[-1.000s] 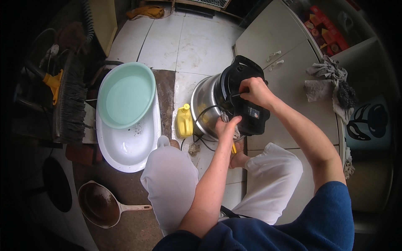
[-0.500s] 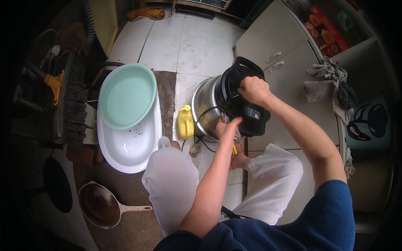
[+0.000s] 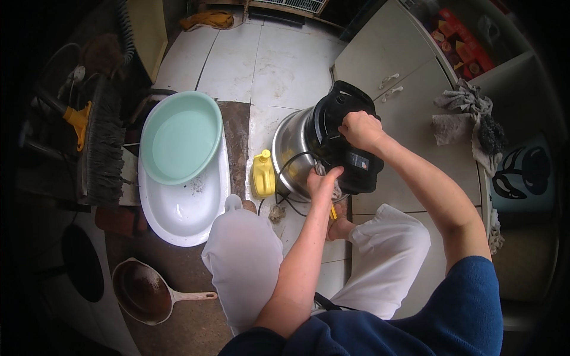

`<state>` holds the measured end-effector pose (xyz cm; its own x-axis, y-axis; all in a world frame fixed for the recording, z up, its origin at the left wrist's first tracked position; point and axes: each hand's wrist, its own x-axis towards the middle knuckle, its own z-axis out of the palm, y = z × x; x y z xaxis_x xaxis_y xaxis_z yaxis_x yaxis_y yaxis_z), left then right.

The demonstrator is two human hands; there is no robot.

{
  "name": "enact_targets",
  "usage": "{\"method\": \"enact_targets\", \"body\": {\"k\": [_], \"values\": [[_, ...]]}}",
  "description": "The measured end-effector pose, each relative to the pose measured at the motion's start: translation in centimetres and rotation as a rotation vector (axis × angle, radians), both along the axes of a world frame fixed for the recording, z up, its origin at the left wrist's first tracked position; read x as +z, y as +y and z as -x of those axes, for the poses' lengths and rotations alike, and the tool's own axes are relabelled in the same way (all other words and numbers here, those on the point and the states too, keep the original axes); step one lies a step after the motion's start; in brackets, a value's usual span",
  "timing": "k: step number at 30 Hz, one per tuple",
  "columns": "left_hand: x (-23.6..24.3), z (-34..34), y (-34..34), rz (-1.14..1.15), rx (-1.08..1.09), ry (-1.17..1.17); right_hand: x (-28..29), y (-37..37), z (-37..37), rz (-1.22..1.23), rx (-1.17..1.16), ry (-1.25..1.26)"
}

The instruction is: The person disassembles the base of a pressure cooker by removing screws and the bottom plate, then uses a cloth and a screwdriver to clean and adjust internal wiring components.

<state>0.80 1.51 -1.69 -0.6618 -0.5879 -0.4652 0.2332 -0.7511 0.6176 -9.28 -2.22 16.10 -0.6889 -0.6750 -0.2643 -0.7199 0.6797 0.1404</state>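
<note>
A home's washing-up corner at floor level: white floor tiles [image 3: 279,65], pale cabinet doors [image 3: 392,65], stacked wash basins [image 3: 184,202], a yellow detergent bottle [image 3: 262,175], a scrubbing brush [image 3: 102,148], a frying pan [image 3: 142,291] and hanging rags [image 3: 466,115] set the scene.

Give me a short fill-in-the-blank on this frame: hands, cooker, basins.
1. The right hand grips the black ____ of the steel cooker.
2. The left hand rests against the cooker's ____ side.
3. The green basin sits inside a ____ basin.
4. The bottle beside the cooker is ____.

Missing words: lid; near; white; yellow
</note>
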Motion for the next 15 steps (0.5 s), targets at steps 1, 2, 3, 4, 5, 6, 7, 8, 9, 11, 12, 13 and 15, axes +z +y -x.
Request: {"method": "enact_targets", "body": {"k": [1,2,3,4,5,6,7,8,9,11,12,13,15], "values": [[-0.12,0.12,0.1,0.002,-0.003,-0.005,-0.08,0.12,0.13,0.009,0.024,0.007],[-0.26,0.22,0.16,-0.001,0.006,0.009,-0.19,0.26,0.27,0.019,0.048,0.014],[-0.41,0.3,0.18,-0.005,0.016,0.023,-0.28,0.36,0.4,0.028,0.073,0.021],[-0.52,0.29,0.16,-0.009,0.026,0.035,-0.22,0.23,0.3,0.037,0.091,0.016],[-0.62,0.29,0.14,-0.004,0.03,0.035,-0.13,0.07,0.18,0.045,0.109,0.011],[-0.72,0.28,0.1,0.0,0.033,0.036,-0.08,-0.07,0.07,0.053,0.127,0.006],[-0.5,0.29,0.12,0.003,0.033,0.038,-0.2,0.09,0.19,0.063,0.14,-0.012],[-0.28,0.26,0.18,-0.001,0.031,0.037,-0.38,0.24,0.31,0.073,0.153,-0.03],[-0.05,0.21,0.27,-0.004,0.028,0.036,-0.5,0.42,0.44,0.083,0.166,-0.049],[-0.2,0.19,0.16,-0.003,0.033,0.037,-0.34,0.43,0.33,0.07,0.155,-0.042],[-0.29,0.23,0.05,0.0,0.034,0.039,-0.28,0.45,0.25,0.064,0.149,-0.038],[-0.32,0.23,0.01,0.002,0.034,0.04,-0.15,0.46,0.08,0.044,0.143,-0.027],[-0.38,0.16,0.02,-0.018,0.031,0.052,0.13,0.41,-0.26,0.005,0.131,-0.005]]}}
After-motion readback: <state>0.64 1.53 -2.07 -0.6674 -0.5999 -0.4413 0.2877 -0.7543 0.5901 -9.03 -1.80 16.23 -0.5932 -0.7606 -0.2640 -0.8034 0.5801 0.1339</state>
